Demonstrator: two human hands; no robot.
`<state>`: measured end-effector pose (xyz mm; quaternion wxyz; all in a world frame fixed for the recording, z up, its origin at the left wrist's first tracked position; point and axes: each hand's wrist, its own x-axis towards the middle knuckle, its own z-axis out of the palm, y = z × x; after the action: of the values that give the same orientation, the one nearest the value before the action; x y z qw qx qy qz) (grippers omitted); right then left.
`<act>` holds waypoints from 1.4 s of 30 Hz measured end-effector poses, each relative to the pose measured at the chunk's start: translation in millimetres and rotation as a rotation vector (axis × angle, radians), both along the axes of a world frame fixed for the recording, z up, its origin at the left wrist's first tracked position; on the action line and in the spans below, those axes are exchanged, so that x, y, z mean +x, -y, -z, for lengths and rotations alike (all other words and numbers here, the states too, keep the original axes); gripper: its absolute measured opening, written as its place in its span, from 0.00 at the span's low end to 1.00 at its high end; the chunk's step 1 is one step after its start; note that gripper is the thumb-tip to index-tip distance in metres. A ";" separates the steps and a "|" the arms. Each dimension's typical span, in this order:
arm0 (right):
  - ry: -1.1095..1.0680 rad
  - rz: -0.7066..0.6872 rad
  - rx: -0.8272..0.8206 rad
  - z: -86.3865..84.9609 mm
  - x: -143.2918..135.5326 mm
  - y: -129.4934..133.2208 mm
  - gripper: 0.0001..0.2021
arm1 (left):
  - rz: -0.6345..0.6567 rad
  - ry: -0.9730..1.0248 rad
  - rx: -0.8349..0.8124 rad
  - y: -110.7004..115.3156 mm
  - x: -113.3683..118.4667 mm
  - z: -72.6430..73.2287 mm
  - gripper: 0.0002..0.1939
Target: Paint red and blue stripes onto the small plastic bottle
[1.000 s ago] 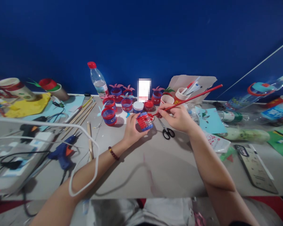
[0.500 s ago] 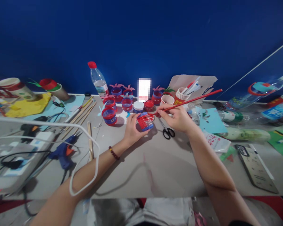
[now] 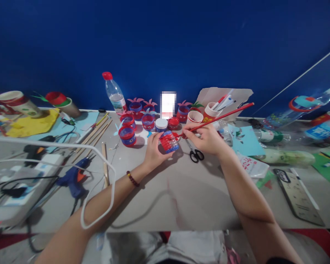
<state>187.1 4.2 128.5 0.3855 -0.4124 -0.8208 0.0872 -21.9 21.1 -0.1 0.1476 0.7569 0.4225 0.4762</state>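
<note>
the little red and blue cup (image 3: 169, 142) is up above the table (image 3: 154, 198), held in our left hand (image 3: 154, 149), while our right hand (image 3: 205, 138) pinches the long red brush (image 3: 222, 118), near the black scissors (image 3: 196, 155).

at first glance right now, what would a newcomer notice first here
Probably the long red brush slanting up from the right hand, its lower end at the part-red, part-clear piece in the left hand. Next, the red-capped bottle standing by the blue wall, and the blue glue gun lying on the left of the table.
</note>
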 end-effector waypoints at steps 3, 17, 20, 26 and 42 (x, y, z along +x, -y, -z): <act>-0.002 -0.011 -0.009 -3.7 -0.3 1.6 0.14 | 0.004 -0.003 0.006 0.0 0.1 0.7 0.42; -0.052 0.042 -0.048 -0.4 1.1 -5.4 0.14 | -0.003 0.016 0.011 1.0 1.4 -1.7 0.40; -0.050 0.082 -0.074 -2.2 5.4 -6.7 0.15 | 0.004 0.031 0.018 0.7 1.3 -1.6 0.40; -0.143 0.090 -0.206 -8.8 9.6 -4.4 0.12 | -0.006 0.026 0.007 0.8 1.0 -1.1 0.40; -0.067 0.089 -0.171 -1.9 7.2 -7.8 0.16 | -0.019 0.027 0.013 0.6 0.4 -1.1 0.40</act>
<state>194.3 12.0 130.4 0.3796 -0.4768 -0.7779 0.1533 -21.5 20.6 1.0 0.1438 0.7473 0.4245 0.4906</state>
